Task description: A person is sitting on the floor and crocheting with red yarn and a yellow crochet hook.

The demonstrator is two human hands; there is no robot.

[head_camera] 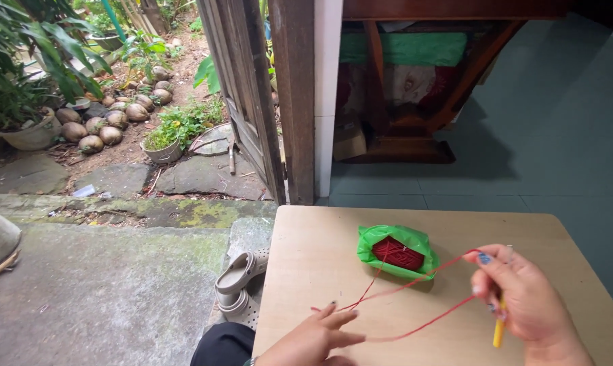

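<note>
- The table [333,237] is the landmark: a bare wooden top by an open doorway, with a paved yard beyond its far-left corner.
- Near the middle of the table lies a green bag [371,238], open, with a ball of red yarn [397,252] sitting inside it.
- 1 strand of yarn runs out of the bag toward the near edge of the table, where both hands work it; it loops between them in 2 lines.
- The right hand [523,298], over the near-right part of the table, is closed on a yellow hook [499,331], which points down from the fist; the raised forefinger carries the strand over its tip.
- The left hand [313,339], at the near edge left of the bag, has its fingers spread and nearly flat; the strand passes at the fingertips, and I cannot tell whether it is pinched or only resting there.
- By my judgement the work is at its very start: yarn is drawn out and the hook is in hand, yet no stitches, chain or fabric show anywhere on the table.
- The ball looks nearly full, so almost all of the making is left.
- Below the table's left edge stands a pair of grey clogs [239,278] on the step.
</note>
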